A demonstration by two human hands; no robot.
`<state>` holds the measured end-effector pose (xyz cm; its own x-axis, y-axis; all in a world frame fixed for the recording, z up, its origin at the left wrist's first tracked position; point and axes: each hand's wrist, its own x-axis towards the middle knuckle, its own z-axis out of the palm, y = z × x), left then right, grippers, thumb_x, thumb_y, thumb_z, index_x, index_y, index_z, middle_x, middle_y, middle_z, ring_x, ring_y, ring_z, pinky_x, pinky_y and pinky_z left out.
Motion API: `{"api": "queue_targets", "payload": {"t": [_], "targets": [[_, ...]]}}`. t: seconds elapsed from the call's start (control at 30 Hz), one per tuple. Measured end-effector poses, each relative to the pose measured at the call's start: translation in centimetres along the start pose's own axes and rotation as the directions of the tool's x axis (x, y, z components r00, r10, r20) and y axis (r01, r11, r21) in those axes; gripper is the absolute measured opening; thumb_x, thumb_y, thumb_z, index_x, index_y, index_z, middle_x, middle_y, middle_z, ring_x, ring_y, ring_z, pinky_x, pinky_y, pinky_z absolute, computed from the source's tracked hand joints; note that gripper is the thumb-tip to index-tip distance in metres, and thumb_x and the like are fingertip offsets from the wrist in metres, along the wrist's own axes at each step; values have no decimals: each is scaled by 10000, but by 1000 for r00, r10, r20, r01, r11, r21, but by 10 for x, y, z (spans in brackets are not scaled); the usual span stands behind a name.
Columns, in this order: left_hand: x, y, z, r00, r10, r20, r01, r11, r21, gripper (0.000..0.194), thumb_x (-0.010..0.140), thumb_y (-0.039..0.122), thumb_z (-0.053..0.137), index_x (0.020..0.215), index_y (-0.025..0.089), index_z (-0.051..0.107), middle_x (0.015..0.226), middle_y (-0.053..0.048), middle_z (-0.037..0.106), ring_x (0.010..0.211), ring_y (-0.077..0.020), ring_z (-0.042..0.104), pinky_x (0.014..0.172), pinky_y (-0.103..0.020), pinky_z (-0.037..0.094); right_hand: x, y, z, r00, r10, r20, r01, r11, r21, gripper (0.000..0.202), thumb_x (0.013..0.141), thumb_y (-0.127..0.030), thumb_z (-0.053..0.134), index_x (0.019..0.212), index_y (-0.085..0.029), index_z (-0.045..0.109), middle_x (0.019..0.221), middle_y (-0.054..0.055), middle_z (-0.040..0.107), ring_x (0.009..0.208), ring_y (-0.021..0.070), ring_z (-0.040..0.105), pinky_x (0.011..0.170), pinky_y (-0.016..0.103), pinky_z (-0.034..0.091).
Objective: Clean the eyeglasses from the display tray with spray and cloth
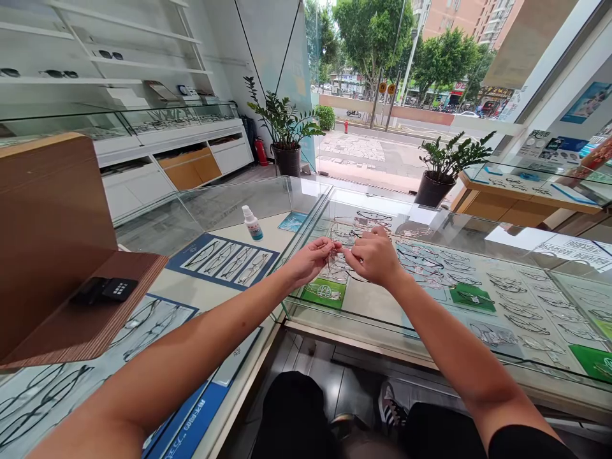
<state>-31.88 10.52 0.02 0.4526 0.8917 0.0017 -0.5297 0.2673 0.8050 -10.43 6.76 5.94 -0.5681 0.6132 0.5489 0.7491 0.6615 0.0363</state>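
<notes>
Over the glass display case, my left hand pinches a thin-framed pair of eyeglasses between thumb and fingertips. The fine frame blends with the eyewear behind it, so its full outline is hard to make out. Close beside it, my right hand is closed, fingers curled, with its thumb pointing at the left fingertips. Whatever lies inside that curl is hidden. Under the glass below both hands is a green card.
A white spray bottle stands on the counter to the left. Nearer are a brown wooden box and a black device with keys. Rows of eyeglasses fill the right case. Potted plants stand by the doorway.
</notes>
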Motion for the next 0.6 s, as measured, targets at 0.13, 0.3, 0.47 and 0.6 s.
{"api": "queue_targets", "payload": {"t": [0.13, 0.3, 0.47, 0.6], "targets": [[1, 0, -1, 1000, 4, -26, -4, 1000, -3, 284, 782, 259, 965, 869, 144, 720, 1056, -80, 771, 971, -160, 707, 886, -283, 522, -1, 1, 0, 986, -13, 168, 9, 1000, 26, 595, 1089, -354, 501, 536, -205, 663, 574, 39, 671, 587, 162, 441, 814, 428, 307], [1, -1, 0, 999, 13, -33, -13, 1000, 3, 300, 769, 275, 974, 851, 151, 713, 1043, -66, 762, 964, -148, 694, 890, -275, 520, -3, 3, 0, 952, -58, 301, 37, 997, 74, 576, 1057, -377, 597, 506, -206, 603, 513, 26, 613, 547, 155, 426, 756, 413, 292], [0, -1, 1, 999, 26, -35, -25, 999, 38, 364, 728, 340, 1003, 872, 161, 721, 1056, -53, 753, 901, -131, 662, 875, -275, 506, -3, -3, -3, 953, -1, 304, -16, 998, 54, 409, 1045, -388, 651, 680, -206, 682, 703, 43, 717, 712, 209, 585, 774, 406, 326], [-5, 0, 6, 999, 6, 40, -11, 990, 142, 333, 779, 377, 966, 864, 174, 716, 1073, -42, 735, 842, -122, 620, 737, -252, 452, -3, -13, -2, 986, 82, 148, -89, 995, 44, 332, 1023, -509, 676, 1069, -188, 743, 1012, 102, 772, 973, 288, 646, 866, 425, 391]]}}
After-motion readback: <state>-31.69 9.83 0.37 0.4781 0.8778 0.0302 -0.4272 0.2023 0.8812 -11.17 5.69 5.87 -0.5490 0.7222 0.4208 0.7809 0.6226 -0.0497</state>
